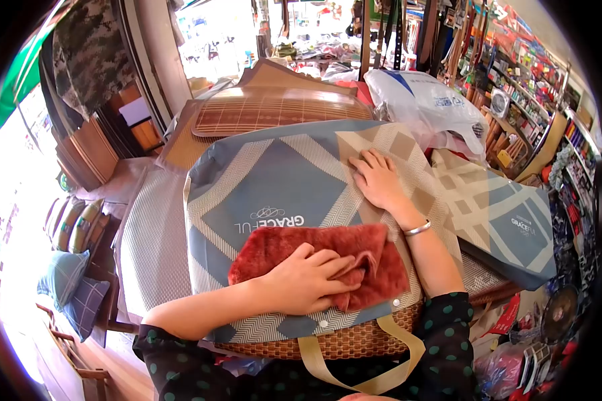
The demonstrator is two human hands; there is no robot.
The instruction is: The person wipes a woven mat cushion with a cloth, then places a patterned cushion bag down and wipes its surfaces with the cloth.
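Observation:
A large blue-grey and beige bag (247,180) lies flat before me, its "GRACEFUL" lettering upside down. Across its near part is a red plush cloth (261,250). My left hand (311,277) presses on the cloth with bent fingers, which gather folds of it near the fingertips. Farther up on the right, my right hand (379,179) rests on the bag's patterned surface with its fingers spread, holding nothing; a silver bangle is on that wrist. A beige handle (361,384) hangs from the bag's near edge, beside white snap buttons.
Brown woven mats (281,107) are stacked behind the bag. A white plastic bag (425,100) sits at the back right, and a second patterned bag (502,220) lies to the right. Cushions (73,281) are at the left, and crowded shelves (535,113) line the right.

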